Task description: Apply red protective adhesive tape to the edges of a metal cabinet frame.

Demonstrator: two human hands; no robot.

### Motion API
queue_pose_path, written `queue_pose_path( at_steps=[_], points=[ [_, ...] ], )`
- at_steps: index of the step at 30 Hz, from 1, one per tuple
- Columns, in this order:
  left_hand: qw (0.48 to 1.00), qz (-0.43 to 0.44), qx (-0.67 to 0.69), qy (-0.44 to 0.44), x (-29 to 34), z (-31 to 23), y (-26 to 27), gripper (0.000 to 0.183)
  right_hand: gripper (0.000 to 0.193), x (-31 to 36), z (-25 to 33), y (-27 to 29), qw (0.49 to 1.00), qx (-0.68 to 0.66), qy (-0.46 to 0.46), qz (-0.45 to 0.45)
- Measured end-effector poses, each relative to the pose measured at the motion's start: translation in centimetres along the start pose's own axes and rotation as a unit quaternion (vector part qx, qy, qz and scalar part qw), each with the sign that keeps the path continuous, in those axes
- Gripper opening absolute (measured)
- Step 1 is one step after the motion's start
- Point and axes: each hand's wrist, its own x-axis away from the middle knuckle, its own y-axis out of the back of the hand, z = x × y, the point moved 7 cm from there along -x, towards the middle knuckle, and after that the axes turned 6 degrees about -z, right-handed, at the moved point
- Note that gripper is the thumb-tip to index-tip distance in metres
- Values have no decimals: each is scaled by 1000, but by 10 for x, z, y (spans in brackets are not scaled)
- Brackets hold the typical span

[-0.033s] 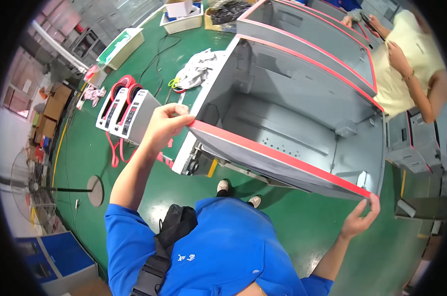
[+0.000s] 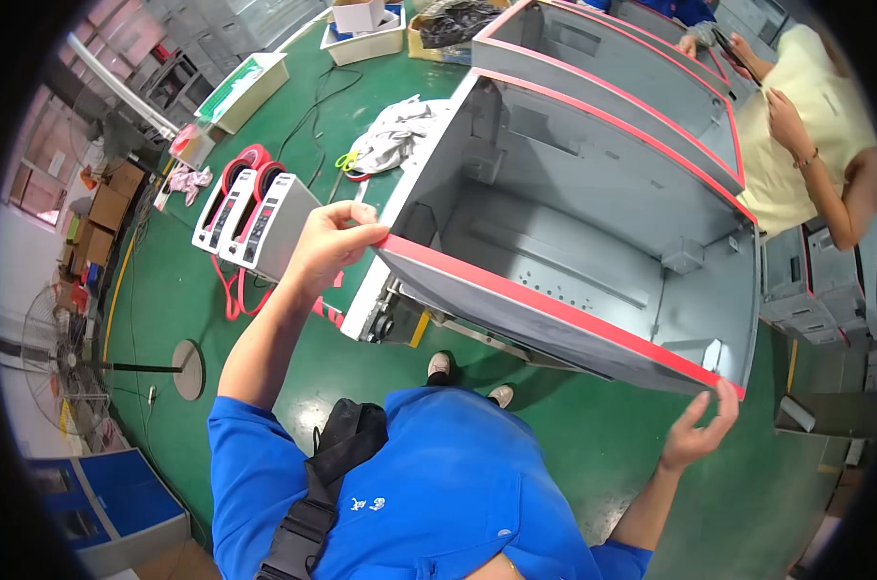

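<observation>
A large grey metal cabinet (image 2: 593, 242) lies in front of me with its open side up and red tape around its rim. Along the near edge runs a strip of red tape (image 2: 555, 312), from the left corner to the right one. At the left end my left hand (image 2: 330, 246) is closed, thumb and forefinger pinching the tape by the corner. My right hand (image 2: 700, 430) has its bent fingertips at the tape's other end, just inside the near right corner; the grip there is partly hidden.
Left stand two white tape dispensers (image 2: 250, 227) with red rolls, a crumpled cloth (image 2: 400, 135) and green-handled scissors (image 2: 345, 162). Another red-rimmed cabinet (image 2: 603, 68) lies behind. At right, a person in yellow (image 2: 806, 126) works close by. A stand fan (image 2: 61, 365) is far left.
The view has shifted slightly. My right fingertips sit a little further in from the near right corner along the tape. My left hand keeps its place at the left corner.
</observation>
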Motion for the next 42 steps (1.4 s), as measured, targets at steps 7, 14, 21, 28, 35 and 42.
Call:
queue_pose_path(
  at_steps=[7, 14, 21, 28, 35, 42],
  points=[
    [999, 20, 26, 2, -1, 2, -1, 13, 37, 7, 73, -45, 986, -31, 127, 104],
    [999, 10, 8, 30, 3, -2, -1, 13, 40, 16, 87, -66, 979, -9, 166, 119],
    [997, 22, 60, 32, -3, 10, 2, 15, 39, 21, 88, -70, 978, -1, 174, 118],
    [998, 18, 66, 5, -2, 8, 1, 12, 39, 21, 89, -70, 978, -2, 169, 122],
    [997, 31, 74, 22, -4, 12, 2, 15, 38, 19, 92, -70, 978, -7, 171, 123],
    [998, 29, 48, 20, -1, 9, 1, 13, 38, 21, 92, -70, 978, -6, 171, 119]
  ],
)
